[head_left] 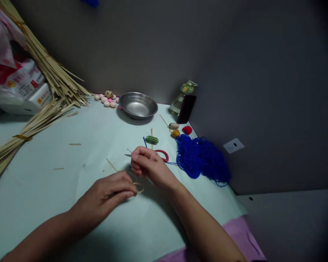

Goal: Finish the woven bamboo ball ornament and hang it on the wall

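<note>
Your left hand (113, 191) pinches pale ring (143, 189); ring juts rightward from fingertips, above worktop (98, 125), on near side of your right hand (150, 165); left hand nearer; right fingertips drawn together, any held item indiscernible; red-handled scissors (166, 156) just beyond.

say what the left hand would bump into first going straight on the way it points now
Beyond the pale loop at its fingertips, the left hand would probably meet the right hand, near the wrist. One view leaves their heights unclear, so it might pass underneath instead.
</note>
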Motion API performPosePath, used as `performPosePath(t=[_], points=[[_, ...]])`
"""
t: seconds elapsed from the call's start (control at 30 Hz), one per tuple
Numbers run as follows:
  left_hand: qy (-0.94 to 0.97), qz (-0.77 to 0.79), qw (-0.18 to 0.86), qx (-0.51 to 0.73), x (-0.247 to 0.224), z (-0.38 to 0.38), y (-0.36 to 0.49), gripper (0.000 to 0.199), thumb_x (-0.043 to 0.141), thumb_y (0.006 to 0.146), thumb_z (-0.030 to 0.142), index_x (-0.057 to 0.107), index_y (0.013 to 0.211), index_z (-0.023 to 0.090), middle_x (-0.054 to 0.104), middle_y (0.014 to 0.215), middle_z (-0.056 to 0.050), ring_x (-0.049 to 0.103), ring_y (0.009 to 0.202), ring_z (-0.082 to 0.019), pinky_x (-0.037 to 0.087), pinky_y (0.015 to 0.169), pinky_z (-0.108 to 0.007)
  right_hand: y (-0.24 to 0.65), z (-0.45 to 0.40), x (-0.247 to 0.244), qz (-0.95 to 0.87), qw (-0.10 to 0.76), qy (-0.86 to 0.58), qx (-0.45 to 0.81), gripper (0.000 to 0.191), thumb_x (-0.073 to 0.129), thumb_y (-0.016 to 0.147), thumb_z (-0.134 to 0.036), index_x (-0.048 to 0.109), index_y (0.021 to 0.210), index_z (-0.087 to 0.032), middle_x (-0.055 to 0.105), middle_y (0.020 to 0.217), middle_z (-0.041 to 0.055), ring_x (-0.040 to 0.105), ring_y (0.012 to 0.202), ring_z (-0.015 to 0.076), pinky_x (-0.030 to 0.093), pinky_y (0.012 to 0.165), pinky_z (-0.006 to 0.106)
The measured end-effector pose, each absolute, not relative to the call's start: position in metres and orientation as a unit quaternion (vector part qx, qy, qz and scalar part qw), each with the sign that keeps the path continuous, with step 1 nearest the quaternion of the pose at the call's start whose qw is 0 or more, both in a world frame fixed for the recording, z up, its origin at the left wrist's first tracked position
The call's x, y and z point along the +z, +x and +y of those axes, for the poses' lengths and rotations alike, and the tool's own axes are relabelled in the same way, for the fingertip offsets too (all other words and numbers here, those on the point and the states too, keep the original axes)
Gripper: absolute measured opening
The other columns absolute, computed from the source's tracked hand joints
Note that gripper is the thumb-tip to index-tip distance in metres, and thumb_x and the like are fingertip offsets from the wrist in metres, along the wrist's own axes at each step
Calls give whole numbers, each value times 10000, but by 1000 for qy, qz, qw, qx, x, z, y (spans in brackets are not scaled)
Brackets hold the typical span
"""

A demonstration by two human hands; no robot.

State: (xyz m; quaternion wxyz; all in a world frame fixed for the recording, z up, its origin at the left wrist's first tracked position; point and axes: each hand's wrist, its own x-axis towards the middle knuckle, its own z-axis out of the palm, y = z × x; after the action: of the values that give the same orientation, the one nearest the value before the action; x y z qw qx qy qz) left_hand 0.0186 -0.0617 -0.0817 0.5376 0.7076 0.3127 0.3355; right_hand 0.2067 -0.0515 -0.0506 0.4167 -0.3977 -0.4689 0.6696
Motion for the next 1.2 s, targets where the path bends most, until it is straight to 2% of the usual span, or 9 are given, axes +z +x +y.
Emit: performPosePath(t=[0.07, 0.13, 0.23, 0.37, 0.43, 0.5, 0.63, 0.93, 1.2], points=[[656, 346, 565, 361, -75, -61, 19, 158, 771, 861, 343, 851, 727, 313, 773, 1012, -101, 682, 936, -286, 554, 821, -329, 207, -44, -59, -383, 415, -386, 729, 368, 757, 820, -467, 486, 796, -218, 427, 651, -78, 352, 540, 79, 224, 490, 213], [587, 380, 602, 385, -70, -60, 16, 165, 797, 840, 411, 845, 747, 283, 756, 1085, -106, 653, 897, -249, 554, 780, -294, 204, -41, -65, -362, 420, -386, 737, 369, 785, 800, -459, 507, 810, -215, 451, 668, -71, 378, 550, 80, 238, 494, 213], [458, 407, 681, 401, -67, -59, 10, 206, 823, 826, 456, 826, 849, 252, 696, 839, -44, 482, 629, -130, 470, 574, -190, 200, -44, -66, -417, 460, -412, 667, 311, 745, 842, -458, 533, 865, -231, 472, 656, -73, 412, 556, 98, 310, 519, 231], [339, 426, 730, 413, -68, -55, 6, 240, 881, 781, 416, 791, 827, 198, 564, 728, 15, 372, 585, -88, 426, 518, -134, 199, -54, -59, -594, 508, -434, 448, 126, 660, 909, -342, 632, 911, -219, 531, 756, -28, 489, 657, 127, 415, 608, 272], [301, 422, 741, 427, -68, -52, 7, 234, 900, 761, 381, 785, 812, 184, 558, 753, 15, 394, 600, -85, 444, 511, -131, 198, -59, -60, -681, 485, -437, 332, 122, 618, 949, -293, 700, 991, -214, 547, 827, 1, 528, 729, 144, 461, 667, 288], [266, 421, 742, 448, -69, -50, 9, 223, 935, 708, 317, 788, 806, 181, 596, 812, 4, 467, 649, -91, 501, 547, -135, 195, -62, -64, -747, 432, -445, 240, 217, 561, 1004, -286, 728, 1119, -208, 546, 863, 24, 550, 775, 163, 492, 713, 308], [229, 437, 736, 463, -72, -48, 11, 223, 945, 650, 210, 811, 823, 165, 664, 913, -33, 582, 767, -125, 590, 629, -158, 191, -63, -75, -798, 331, -475, 166, 337, 518, 1056, -306, 690, 1304, -158, 568, 938, 71, 588, 837, 195, 516, 744, 326], [193, 424, 765, 445, -76, -44, 13, 190, 877, 713, 216, 824, 865, 114, 720, 933, -90, 639, 826, -177, 653, 697, -239, 190, -64, -73, -804, 264, -511, 151, 293, 529, 1075, -337, 700, 1258, -185, 630, 953, 66, 609, 842, 181, 496, 742, 289], [265, 456, 743, 411, -81, -49, 11, 300, 964, 656, 356, 826, 862, 188, 732, 935, -44, 634, 870, -161, 596, 730, -176, 192, -61, -79, -796, 247, -535, 134, 236, 577, 1049, -338, 743, 1156, -209, 675, 936, 60, 627, 803, 179, 431, 663, 292]])
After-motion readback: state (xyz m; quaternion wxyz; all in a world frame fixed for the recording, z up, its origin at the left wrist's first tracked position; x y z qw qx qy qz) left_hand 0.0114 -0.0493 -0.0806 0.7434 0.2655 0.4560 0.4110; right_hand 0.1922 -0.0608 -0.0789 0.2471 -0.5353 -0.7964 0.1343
